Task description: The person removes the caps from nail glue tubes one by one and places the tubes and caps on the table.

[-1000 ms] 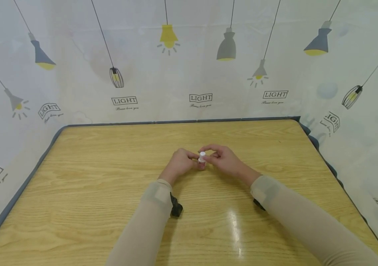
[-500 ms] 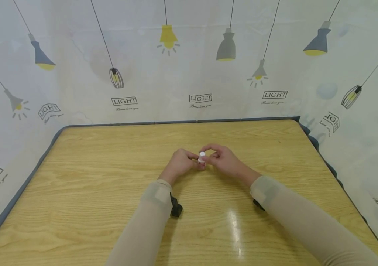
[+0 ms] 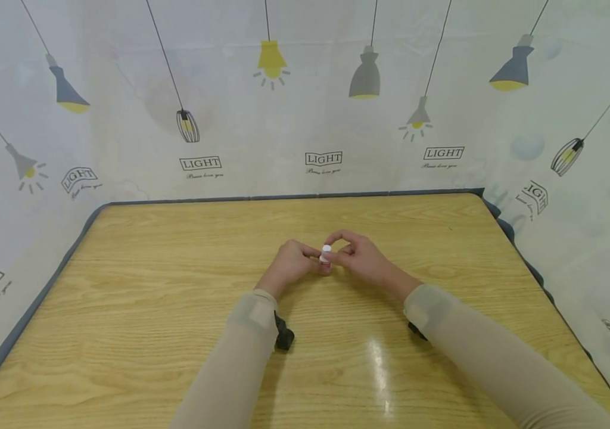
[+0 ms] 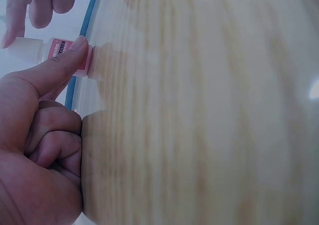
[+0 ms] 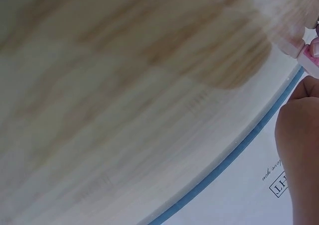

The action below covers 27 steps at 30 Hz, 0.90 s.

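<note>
A small upright bottle [image 3: 326, 267] with a pink-red label [image 4: 58, 47] and a white cap [image 3: 327, 249] stands on the wooden table. My left hand [image 3: 292, 262] holds its lower part: in the left wrist view the thumb lies across the label, and the other fingers are curled under the palm. From the other side, my right hand [image 3: 365, 258] has its thumb and index finger at the cap, the index fingertip near the cap's top end. Only a corner of the bottle shows in the right wrist view, with part of my right hand [image 5: 304, 145] below it.
The wooden table [image 3: 176, 268] has a dark blue edge [image 3: 283, 196] along the back. Behind it and at both sides hangs a pale sheet [image 3: 262, 131] printed with lamps. Black wrist-camera mounts [image 3: 285, 335] sit under both sleeves.
My right index finger has lifted and shifted slightly about the cap. The left hand and the bottle stay in place.
</note>
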Each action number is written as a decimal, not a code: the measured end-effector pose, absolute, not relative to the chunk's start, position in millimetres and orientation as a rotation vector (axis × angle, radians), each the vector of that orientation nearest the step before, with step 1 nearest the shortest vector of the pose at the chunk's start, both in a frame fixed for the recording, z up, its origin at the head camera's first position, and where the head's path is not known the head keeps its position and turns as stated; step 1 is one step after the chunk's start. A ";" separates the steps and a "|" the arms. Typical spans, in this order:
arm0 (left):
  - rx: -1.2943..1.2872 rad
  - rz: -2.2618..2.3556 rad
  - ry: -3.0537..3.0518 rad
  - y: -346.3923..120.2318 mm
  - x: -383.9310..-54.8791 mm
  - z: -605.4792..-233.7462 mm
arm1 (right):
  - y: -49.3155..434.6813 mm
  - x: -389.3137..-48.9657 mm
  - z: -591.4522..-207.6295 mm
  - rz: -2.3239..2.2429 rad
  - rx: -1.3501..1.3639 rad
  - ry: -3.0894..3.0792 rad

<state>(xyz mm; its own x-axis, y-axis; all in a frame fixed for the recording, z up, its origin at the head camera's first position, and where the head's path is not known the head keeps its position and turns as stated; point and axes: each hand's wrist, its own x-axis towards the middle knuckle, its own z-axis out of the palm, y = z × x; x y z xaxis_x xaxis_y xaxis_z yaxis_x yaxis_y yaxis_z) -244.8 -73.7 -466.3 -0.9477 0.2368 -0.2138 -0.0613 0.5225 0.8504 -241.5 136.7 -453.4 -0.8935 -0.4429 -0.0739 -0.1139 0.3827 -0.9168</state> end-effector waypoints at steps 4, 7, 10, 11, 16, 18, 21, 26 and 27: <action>0.139 1.391 2.456 -74.0 -245.1 -467.2 | 136.7 -241.4 -454.8 -1.534 -0.475 2.318; 0.135 1.390 2.451 -74.1 -246.0 -468.0 | 137.0 -240.9 -454.7 -1.545 -0.483 2.310; 0.126 1.390 2.451 -73.9 -246.6 -468.2 | 137.4 -240.6 -453.9 -1.550 -0.501 2.314; 0.123 1.390 2.450 -73.9 -246.6 -468.1 | 137.6 -240.5 -453.7 -1.549 -0.509 2.316; 0.116 1.401 2.437 -73.8 -245.8 -466.5 | 138.5 -239.5 -453.0 -1.552 -0.544 2.317; 0.117 1.408 2.431 -73.9 -245.6 -466.2 | 138.8 -239.0 -452.8 -1.553 -0.553 2.315; 0.113 1.415 2.426 -73.8 -245.2 -465.7 | 139.1 -238.9 -452.8 -1.550 -0.559 2.316; 0.122 1.415 2.430 -73.6 -244.5 -465.7 | 138.6 -240.1 -454.0 -1.533 -0.578 2.344; 0.126 1.415 2.431 -73.7 -244.3 -465.7 | 138.5 -240.3 -454.1 -1.530 -0.580 2.349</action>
<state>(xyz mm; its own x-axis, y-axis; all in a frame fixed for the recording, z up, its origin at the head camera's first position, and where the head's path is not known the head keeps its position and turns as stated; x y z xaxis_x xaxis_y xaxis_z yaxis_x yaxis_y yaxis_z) -244.3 -73.7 -465.7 -0.9435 0.2363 -0.2325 -0.0855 0.5042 0.8593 -240.3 138.5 -454.1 -0.8809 -0.4730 -0.0134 -0.1791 0.3594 -0.9158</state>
